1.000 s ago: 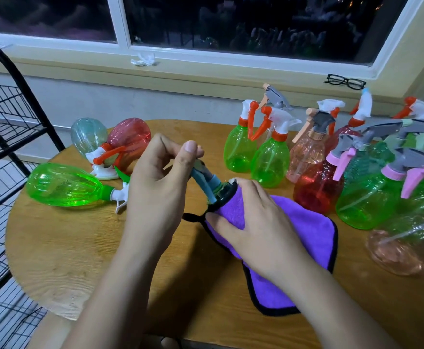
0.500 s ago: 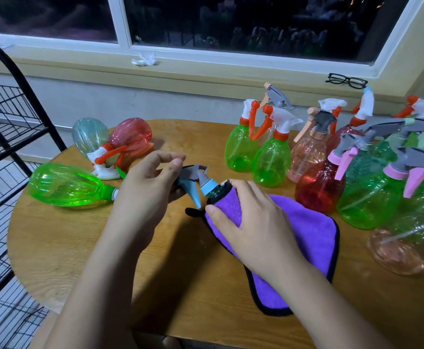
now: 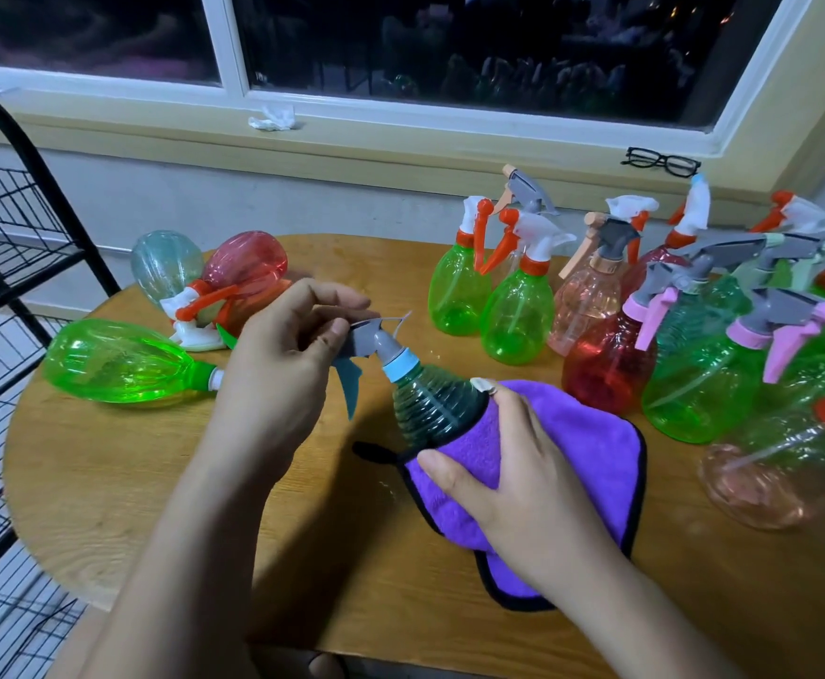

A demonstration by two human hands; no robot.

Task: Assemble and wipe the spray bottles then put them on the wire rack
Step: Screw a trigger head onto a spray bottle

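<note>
Grey plastic sits pinched between the thumb and curled fingers (image 3: 325, 302) of the left hand (image 3: 278, 365): this is the spray head (image 3: 376, 339), with a blue trigger hanging below it and a pale blue collar at its base. The head is on the neck of a dark green bottle (image 3: 430, 409), which tilts up and to the left just above the table (image 3: 131, 482).

The right hand (image 3: 523, 492) grips the bottle's lower half through a purple cloth (image 3: 587, 433). Its fingers are curled round the body, thumb pressed on the cloth at the near side and a fingertip at the bottle's shoulder. The rest of the cloth, edged in black, lies spread on the wood under the wrist.

To the left, a green bottle (image 3: 121, 362) lies on its side near the left hand. Behind it a red bottle (image 3: 246, 267) and a teal bottle (image 3: 165, 267) lie together with orange-and-white heads. On the right, standing bottles (image 3: 518, 321) in green, pink and red crowd the table, just beside the cloth.

The black wire rack (image 3: 4, 247) stands at the table's left edge. On the sill (image 3: 400, 149) lie glasses (image 3: 660, 163) and a crumpled tissue (image 3: 272, 121).
</note>
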